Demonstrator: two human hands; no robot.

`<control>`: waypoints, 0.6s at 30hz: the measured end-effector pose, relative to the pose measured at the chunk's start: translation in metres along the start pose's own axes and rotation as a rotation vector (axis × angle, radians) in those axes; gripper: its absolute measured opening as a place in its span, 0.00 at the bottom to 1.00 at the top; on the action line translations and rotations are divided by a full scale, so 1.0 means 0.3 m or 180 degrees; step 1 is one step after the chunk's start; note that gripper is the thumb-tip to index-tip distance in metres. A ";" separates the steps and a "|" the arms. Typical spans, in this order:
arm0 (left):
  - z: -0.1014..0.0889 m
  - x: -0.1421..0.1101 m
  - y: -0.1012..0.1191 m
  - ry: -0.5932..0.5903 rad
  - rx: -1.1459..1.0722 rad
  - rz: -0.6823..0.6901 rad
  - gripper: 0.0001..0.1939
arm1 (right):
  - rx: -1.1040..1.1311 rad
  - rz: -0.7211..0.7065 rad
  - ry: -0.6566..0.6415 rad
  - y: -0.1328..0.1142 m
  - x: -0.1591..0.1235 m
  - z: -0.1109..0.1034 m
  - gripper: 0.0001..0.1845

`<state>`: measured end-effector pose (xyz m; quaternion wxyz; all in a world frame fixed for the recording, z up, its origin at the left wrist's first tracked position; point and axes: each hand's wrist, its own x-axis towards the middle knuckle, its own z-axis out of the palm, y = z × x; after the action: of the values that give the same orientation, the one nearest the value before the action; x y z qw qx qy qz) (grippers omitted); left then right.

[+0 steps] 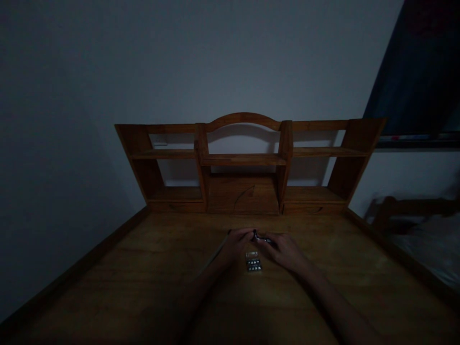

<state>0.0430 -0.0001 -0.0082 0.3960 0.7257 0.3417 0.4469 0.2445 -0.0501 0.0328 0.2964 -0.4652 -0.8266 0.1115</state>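
In the dim light my left hand [240, 235] is closed, its fingertips at the head of a shiny bent metal tool [259, 237]. My right hand [282, 247] is wrapped round the dark handle end of that tool, a little to the right. The tool's exact kind is too dark to make out. Along my left forearm runs a thin pale strip [215, 252] with a dark end near the fingers. Between my wrists, on the wooden desk [154, 268], lie a small clear piece [252, 255] and rows of small shiny metal bits [254, 265].
A wooden shelf unit [244, 159] with open compartments stands at the desk's far edge, against a pale wall [215, 57]. Raised wooden edges [388, 247] border the desk's sides. On the right are a dark board [420, 81] and a wooden frame [409, 206].
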 end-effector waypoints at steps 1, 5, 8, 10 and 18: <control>0.000 -0.001 0.000 -0.0013 -0.0031 -0.0011 0.19 | -0.0005 -0.0011 0.0010 -0.001 0.000 -0.001 0.20; 0.000 -0.002 -0.004 -0.0011 -0.0036 -0.0046 0.19 | -0.0065 0.0011 0.0048 -0.008 -0.002 -0.004 0.20; 0.001 0.001 -0.010 -0.0010 0.0066 -0.0025 0.18 | -0.0065 0.0004 0.0079 -0.010 -0.003 -0.004 0.18; 0.000 0.004 -0.011 0.0012 0.0117 0.0006 0.18 | -0.0076 -0.0003 0.0103 -0.008 -0.002 -0.002 0.18; -0.003 0.010 -0.007 0.0142 -0.0039 0.0004 0.17 | -0.0225 0.0274 0.0232 0.007 0.004 0.008 0.22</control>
<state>0.0429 0.0036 -0.0086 0.3925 0.7133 0.3472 0.4653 0.2440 -0.0478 0.0303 0.3047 -0.5143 -0.7979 0.0778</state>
